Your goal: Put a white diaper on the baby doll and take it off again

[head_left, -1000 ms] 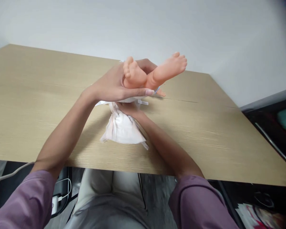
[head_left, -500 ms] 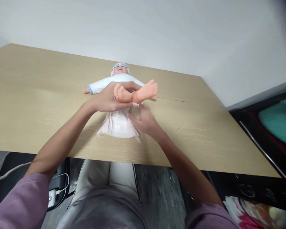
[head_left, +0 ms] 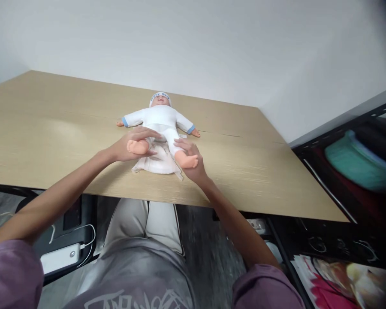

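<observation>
A baby doll (head_left: 161,115) lies on its back on a pale wooden table (head_left: 67,143), its head pointing away from the person and its feet toward them. It wears a white outfit with blue cuffs and a white headband (head_left: 160,95) with blue lettering; both arms are stretched out sideways and its legs are parted. A white diaper (head_left: 158,164) is spread open at the doll's hips, one panel lying between its legs and reaching toward the person.

The person's left hand (head_left: 122,148) is curled around the doll's lower leg on that side, fingers over the top and thumb beneath, with the bare foot poking out. The right hand (head_left: 196,173) is closed around the other lower leg just above the foot, fingertips lying over the shin; its thumb is hidden from view.

Beyond the doll's head rises a plain pale wall (head_left: 148,43). Well to the doll's right, as the person sees it, is a blurred teal object (head_left: 357,165). Nearer than the doll, below the table edge, are the person's light trousers (head_left: 162,225), a grey shirt (head_left: 138,270), and a white power bank (head_left: 60,258) with a cable plugged in.
</observation>
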Demonstrator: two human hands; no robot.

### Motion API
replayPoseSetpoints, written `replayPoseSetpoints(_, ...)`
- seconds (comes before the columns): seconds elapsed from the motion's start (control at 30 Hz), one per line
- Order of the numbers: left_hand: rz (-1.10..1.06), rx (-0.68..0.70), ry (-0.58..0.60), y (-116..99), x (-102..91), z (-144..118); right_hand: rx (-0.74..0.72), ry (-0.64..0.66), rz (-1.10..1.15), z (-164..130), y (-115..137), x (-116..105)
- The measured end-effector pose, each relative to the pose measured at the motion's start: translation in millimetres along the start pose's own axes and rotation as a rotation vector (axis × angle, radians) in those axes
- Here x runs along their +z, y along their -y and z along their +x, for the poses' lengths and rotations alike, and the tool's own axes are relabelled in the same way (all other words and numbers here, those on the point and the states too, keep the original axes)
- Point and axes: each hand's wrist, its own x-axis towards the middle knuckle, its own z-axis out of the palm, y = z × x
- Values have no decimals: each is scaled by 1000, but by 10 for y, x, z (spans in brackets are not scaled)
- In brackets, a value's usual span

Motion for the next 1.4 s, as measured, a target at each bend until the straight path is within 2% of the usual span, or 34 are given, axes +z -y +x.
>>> replayPoseSetpoints(0.13,152,3,91,187,-111,-318,-94,95,17,-188,-185,-17)
replayPoseSetpoints(0.27,253,8,198,385,-111,-534,-155,173,-52,-243,-434,70)
replayPoseSetpoints(0.43,421,112,262,491,-34,-647,-313,138,-31,-232,-652,117)
replayPoseSetpoints(0.57,508,130,275,483,17,-679,-346,136,2,-230,-691,85)
replayPoseSetpoints(0.8,416,70,338,506,13,-662,-244,245,200,-150,-635,-145)
replayPoseSetpoints(0.93,278,-29,338,407,17,-597,-163,263,183,-145,-397,-230)
replayPoseSetpoints(1.07,306,-143,284,167,152,-564,-153,214,-61,-259,-73,-109)
replayPoseSetpoints(1.17,395,-181,241,53,292,-560,-138,204,-183,-325,67,27)
replayPoseSetpoints(1.27,470,-199,231,49,362,-525,-110,195,-226,-280,78,94)
replayPoseSetpoints(1.4,463,-259,168,135,295,-360,-72,187,-145,-30,-57,69)
